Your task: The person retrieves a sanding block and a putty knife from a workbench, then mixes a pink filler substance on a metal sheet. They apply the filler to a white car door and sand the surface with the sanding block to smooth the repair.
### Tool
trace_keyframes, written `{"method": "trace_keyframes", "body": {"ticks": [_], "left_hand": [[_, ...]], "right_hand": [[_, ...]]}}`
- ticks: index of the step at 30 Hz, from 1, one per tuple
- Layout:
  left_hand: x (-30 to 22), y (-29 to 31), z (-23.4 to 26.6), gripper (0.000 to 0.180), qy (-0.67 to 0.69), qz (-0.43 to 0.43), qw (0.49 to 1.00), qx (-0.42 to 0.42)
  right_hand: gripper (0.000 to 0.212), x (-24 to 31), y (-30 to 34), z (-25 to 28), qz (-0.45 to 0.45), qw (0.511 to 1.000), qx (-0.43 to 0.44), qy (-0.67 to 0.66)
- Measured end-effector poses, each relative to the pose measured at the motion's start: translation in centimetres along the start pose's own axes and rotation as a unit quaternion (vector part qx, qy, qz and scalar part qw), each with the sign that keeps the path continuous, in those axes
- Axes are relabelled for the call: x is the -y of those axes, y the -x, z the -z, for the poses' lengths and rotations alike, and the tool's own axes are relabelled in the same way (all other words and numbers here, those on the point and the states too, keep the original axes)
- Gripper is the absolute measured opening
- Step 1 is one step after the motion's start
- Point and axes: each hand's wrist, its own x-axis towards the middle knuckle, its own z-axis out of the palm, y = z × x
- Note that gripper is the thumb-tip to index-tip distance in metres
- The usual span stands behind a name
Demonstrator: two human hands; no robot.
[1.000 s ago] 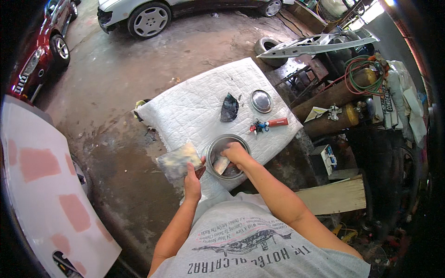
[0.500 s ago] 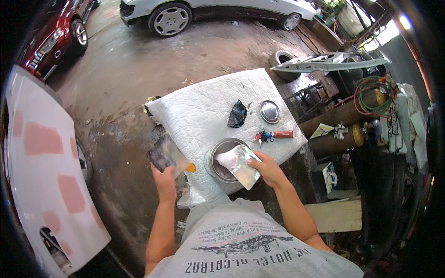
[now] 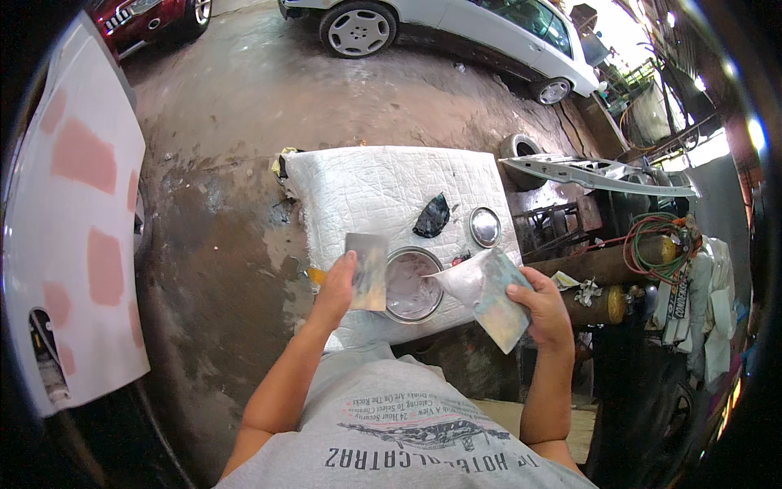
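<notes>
My left hand (image 3: pixel 334 289) is closed on a thin rectangular spreader (image 3: pixel 369 273) with stained, smeared faces, held beside the left rim of an open round can (image 3: pixel 415 314). Pale pinkish-grey putty (image 3: pixel 410 284) fills the can. On the other side, my right hand (image 3: pixel 544 308) pinches a flat rectangular mixing plate (image 3: pixel 503 314) by its right edge. A glossy lump of pale putty (image 3: pixel 463 283) lies on that plate, its pointed end reaching over the can's right rim. The plate partly hides small red items (image 3: pixel 461 260) behind it.
The can stands on a table under a white quilted sheet (image 3: pixel 358 191), with crumpled black plastic (image 3: pixel 432 217) and a round metal lid (image 3: pixel 485 226). A white car panel with pink patches (image 3: pixel 85 244) stands at left. Gas cylinders (image 3: pixel 599 306) lie at right; a white car (image 3: pixel 440 20) is beyond.
The right hand has moved right, carrying the plate and putty off the can's middle. The left hand has brought the spreader rightward, close to the can. The view has shifted too.
</notes>
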Motion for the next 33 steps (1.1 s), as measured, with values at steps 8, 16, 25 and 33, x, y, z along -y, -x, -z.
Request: {"method": "trace_keyframes", "body": {"ticks": [8,16,25,33], "left_hand": [[-2.1,-0.4,-6.3,0.059,0.105,0.075,0.987,0.101],[-2.7,1.2,-9.1,0.049,0.152,-0.023,0.983,0.098],[-6.7,5.5,-10.6,0.039,0.294,-0.088,0.950,-0.052],[-7.0,12.4,-11.0,0.042,0.397,-0.172,0.890,-0.148]], "right_hand": [[0.031,5.8,2.1,-0.6,0.048,0.985,0.023,0.167],[0.022,7.9,0.2,-5.3,0.182,0.750,0.180,0.610],[0.017,13.4,1.9,-7.7,0.356,0.493,0.313,0.730],[0.015,12.5,1.3,-8.0,0.584,0.345,0.318,0.662]]}}
